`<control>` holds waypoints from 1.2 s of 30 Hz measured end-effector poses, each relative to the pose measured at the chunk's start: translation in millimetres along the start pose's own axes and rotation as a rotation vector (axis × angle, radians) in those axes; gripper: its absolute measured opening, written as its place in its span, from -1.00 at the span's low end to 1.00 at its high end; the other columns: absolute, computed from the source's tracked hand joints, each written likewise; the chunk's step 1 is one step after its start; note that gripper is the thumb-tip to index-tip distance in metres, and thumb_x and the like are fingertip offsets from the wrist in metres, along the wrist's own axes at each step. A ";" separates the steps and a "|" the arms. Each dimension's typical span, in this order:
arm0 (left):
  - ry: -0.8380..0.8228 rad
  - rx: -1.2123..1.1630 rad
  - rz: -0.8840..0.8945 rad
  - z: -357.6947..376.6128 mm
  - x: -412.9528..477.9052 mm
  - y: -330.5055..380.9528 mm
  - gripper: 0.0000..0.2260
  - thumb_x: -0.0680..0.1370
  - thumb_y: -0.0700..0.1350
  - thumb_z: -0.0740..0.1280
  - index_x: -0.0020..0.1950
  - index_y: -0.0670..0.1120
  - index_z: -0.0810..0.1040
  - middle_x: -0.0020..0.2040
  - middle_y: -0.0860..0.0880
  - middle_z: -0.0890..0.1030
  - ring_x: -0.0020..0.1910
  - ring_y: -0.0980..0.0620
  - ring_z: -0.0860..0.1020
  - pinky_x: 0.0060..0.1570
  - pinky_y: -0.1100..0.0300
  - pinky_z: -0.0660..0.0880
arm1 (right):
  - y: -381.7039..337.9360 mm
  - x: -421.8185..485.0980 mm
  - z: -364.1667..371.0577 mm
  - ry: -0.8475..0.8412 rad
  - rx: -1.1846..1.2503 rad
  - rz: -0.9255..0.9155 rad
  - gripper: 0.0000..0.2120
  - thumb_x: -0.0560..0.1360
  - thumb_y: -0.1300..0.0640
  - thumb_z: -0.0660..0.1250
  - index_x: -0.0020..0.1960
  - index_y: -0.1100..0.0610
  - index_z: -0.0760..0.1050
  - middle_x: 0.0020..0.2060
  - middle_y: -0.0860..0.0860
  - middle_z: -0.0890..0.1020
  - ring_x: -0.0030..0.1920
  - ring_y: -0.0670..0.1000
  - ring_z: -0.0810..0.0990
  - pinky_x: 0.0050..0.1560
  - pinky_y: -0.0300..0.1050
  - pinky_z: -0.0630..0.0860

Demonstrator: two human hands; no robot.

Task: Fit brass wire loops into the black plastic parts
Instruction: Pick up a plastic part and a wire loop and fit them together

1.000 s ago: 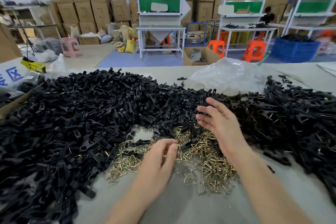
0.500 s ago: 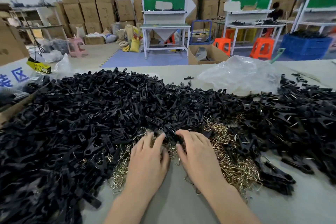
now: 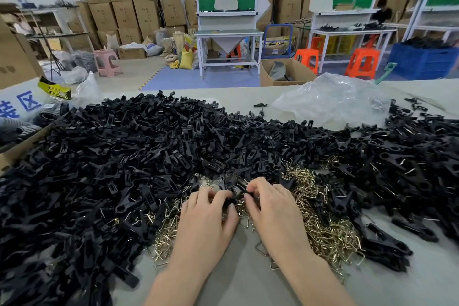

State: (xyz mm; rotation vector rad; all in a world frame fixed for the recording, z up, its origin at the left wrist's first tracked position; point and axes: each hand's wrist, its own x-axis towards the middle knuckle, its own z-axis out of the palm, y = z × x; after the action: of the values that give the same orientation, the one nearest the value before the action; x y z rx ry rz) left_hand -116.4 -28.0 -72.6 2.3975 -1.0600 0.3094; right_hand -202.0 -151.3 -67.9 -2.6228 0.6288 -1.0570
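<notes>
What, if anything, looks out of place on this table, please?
Little: one black part lies alone beyond the pile, near the bag, and a few loops lie stray on the table by the right hand. No damage shows.

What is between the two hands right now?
In the head view, a black plastic part bridges the gap; the left hand and right hand both seem to pinch it. Brass wire loops lie beneath.
</notes>
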 end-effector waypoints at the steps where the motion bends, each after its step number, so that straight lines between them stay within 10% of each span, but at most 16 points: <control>1: 0.014 -0.013 -0.005 -0.6 0.0 0.4 -0.75 0.60 0.10 0.20 0.21 0.10 0.56 0.08 0.08 0.50 0.11 0.05 0.44 0.18 0.12 0.37 | 0.8 0.7 0.0 0.001 0.005 0.017 -0.83 0.51 0.11 0.48 -0.03 -0.01 0.48 -0.26 -0.17 0.52 -0.24 -0.09 0.48 -0.10 -0.18 0.49; 9: 0.036 -0.011 -0.008 0.3 -0.4 -0.2 -0.77 0.63 0.13 0.21 0.17 0.11 0.58 0.04 0.08 0.49 0.08 0.02 0.45 0.14 0.11 0.39 | 11.6 2.3 -1.8 0.092 -0.137 0.208 -0.89 0.51 0.09 0.46 0.01 0.02 0.56 -0.08 -0.02 0.55 -0.04 0.05 0.54 0.15 0.05 0.51; 16: 0.074 -0.065 -0.019 -3.1 1.8 2.0 -0.63 0.63 0.18 0.06 0.18 0.07 0.58 0.02 0.06 0.52 0.04 0.00 0.51 0.09 0.06 0.42 | 7.2 -0.2 4.8 -0.087 -0.243 -0.021 -0.75 0.55 -0.01 0.43 0.20 0.02 0.65 0.29 0.12 0.58 0.38 0.20 0.49 0.48 0.31 0.29; 25: 0.206 -0.593 -0.234 -9.8 0.2 8.1 -0.73 0.65 0.23 0.07 -0.06 0.17 0.47 -0.28 0.15 0.54 -0.33 0.17 0.46 -0.31 0.29 0.36 | 4.2 2.0 -1.2 -0.114 -0.138 0.002 -0.84 0.56 -0.07 0.38 0.03 0.01 0.58 0.19 -0.01 0.60 0.37 0.08 0.49 0.54 0.15 0.23; 30: 0.233 -1.049 -0.368 -19.1 5.5 15.0 -0.70 0.66 0.10 0.21 -0.13 -0.02 0.60 -0.27 0.03 0.67 -0.45 0.13 0.46 -0.46 0.36 0.39 | -3.5 6.3 -13.9 -0.079 0.425 0.192 -0.75 0.59 -0.21 0.21 0.19 -0.14 0.50 -0.09 -0.25 0.62 -0.01 -0.22 0.57 0.02 -0.43 0.43; 36: 0.050 -1.387 -0.396 -16.2 8.5 15.7 -0.72 0.42 0.11 0.42 -0.07 -0.08 0.61 -0.23 -0.04 0.66 -0.41 0.10 0.51 -0.40 0.30 0.47 | -5.5 6.9 -15.4 -0.234 1.191 0.538 -0.74 0.64 0.20 0.30 0.25 -0.09 0.54 -0.01 -0.07 0.74 0.05 -0.03 0.72 0.04 -0.27 0.61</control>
State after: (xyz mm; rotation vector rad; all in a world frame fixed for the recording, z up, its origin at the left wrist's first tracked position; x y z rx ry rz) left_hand -122.5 -33.8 -50.0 1.2356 -0.4311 -0.4045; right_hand -206.7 -150.8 -50.7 -1.3901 0.4014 -0.6133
